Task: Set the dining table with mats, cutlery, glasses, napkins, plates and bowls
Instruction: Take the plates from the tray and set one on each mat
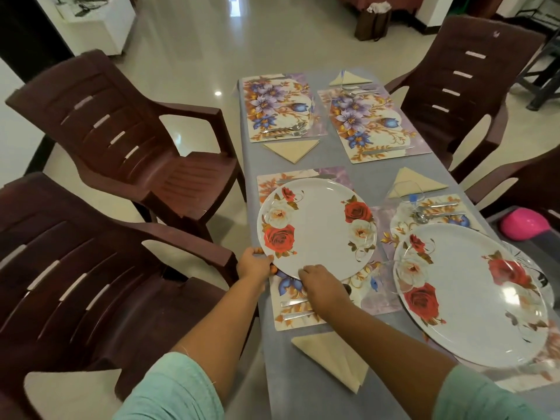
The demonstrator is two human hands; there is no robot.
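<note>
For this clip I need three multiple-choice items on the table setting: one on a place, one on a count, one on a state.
1. Where is the plate that both hands hold?
A. over the near-left mat
B. on a chair
C. on the floor

2. How many floral mats are in view?
A. two
B. four
C. six

3. What is the state of the far-left mat?
A. bears a plate
B. has no plate yet
C. rolled up

Answers:
1 A, the left hand and right hand grip its near rim above that mat.
2 B, two far, two near.
3 B, only cutlery lies on it.
</note>
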